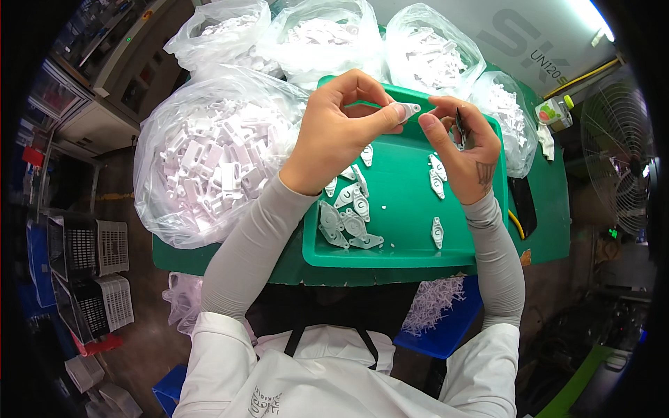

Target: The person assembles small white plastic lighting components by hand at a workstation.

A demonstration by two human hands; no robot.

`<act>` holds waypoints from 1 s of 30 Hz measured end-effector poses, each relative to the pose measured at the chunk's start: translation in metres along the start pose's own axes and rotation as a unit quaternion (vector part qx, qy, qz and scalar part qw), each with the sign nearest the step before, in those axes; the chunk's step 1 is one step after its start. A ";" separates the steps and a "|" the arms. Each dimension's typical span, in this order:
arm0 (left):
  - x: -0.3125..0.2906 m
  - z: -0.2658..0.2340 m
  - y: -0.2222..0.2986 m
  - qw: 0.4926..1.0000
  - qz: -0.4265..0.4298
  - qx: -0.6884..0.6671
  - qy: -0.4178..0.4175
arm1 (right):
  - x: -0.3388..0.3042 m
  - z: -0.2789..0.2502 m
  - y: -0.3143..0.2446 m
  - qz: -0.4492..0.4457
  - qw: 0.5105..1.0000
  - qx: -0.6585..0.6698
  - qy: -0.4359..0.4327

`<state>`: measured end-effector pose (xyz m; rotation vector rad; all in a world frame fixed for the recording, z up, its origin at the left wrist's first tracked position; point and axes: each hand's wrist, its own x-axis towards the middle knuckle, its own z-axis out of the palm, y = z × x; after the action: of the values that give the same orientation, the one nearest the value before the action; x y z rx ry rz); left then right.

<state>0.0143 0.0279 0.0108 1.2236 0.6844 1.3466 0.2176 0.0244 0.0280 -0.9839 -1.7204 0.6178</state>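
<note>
The raised rim of the green tray (397, 260) bounds a middle strip of floor between the left-hand pile (354, 223) and the right-hand parts (437, 233). Above the tray's far half, the left hand (348, 118) pinches a flat, lobed white part (412, 109); the right hand (465, 143), just beside, curls around a thin dark object (459, 128). Left of the tray, a wrinkled clear bag (157, 209) holds white pieces (226, 153).
</note>
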 end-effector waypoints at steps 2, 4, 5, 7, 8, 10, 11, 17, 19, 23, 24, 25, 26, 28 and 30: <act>-0.001 0.000 -0.001 1.000 0.007 0.017 0.004 | -0.002 0.001 0.002 0.015 1.000 -0.005 -0.012; -0.001 0.000 -0.003 0.998 0.019 0.065 -0.001 | -0.002 0.002 0.003 0.030 0.999 -0.011 -0.023; -0.001 0.000 -0.003 0.998 0.020 0.064 -0.001 | -0.002 0.002 0.004 0.044 0.999 0.001 -0.026; -0.002 0.003 -0.002 0.993 0.009 0.117 0.007 | -0.002 0.002 0.007 0.058 0.998 0.013 -0.028; -0.003 0.003 -0.003 0.993 0.009 0.117 0.007 | -0.001 0.001 0.009 0.065 0.997 0.013 -0.036; -0.004 0.005 -0.008 0.990 0.064 0.128 0.007 | -0.001 0.002 0.012 0.073 0.996 0.013 -0.043; -0.004 0.005 -0.010 0.990 0.065 0.128 0.007 | 0.000 0.003 0.014 0.085 0.995 0.028 -0.052; -0.001 0.004 -0.011 0.988 0.094 0.115 0.044 | 0.001 0.002 0.020 0.099 0.991 0.041 -0.077; 0.000 0.004 -0.011 0.991 0.077 0.101 0.028 | 0.002 0.000 0.020 0.114 0.990 0.047 -0.073; -0.001 0.004 -0.005 0.992 0.030 0.121 0.018 | 0.003 -0.004 0.024 0.124 0.988 0.058 -0.071; 0.001 0.004 -0.010 0.989 0.076 0.120 0.037 | 0.004 -0.004 0.023 0.134 0.988 0.024 -0.071; 0.002 0.004 -0.013 0.984 0.122 0.119 0.055 | 0.004 0.000 0.024 0.133 0.988 0.026 -0.070; 0.001 0.003 -0.013 0.983 0.123 0.122 0.054 | 0.004 0.004 0.024 0.120 0.991 0.017 -0.051; 0.000 0.002 -0.011 0.987 0.077 0.131 0.043 | 0.004 0.007 0.026 0.104 0.994 0.009 -0.029; 0.001 0.003 -0.010 0.987 0.068 0.141 0.038 | 0.004 0.006 0.030 0.116 0.993 0.025 -0.010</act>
<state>0.0212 0.0300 0.0028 1.4719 0.8815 1.4500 0.2209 0.0441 0.0050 -1.1555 -1.6130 0.8189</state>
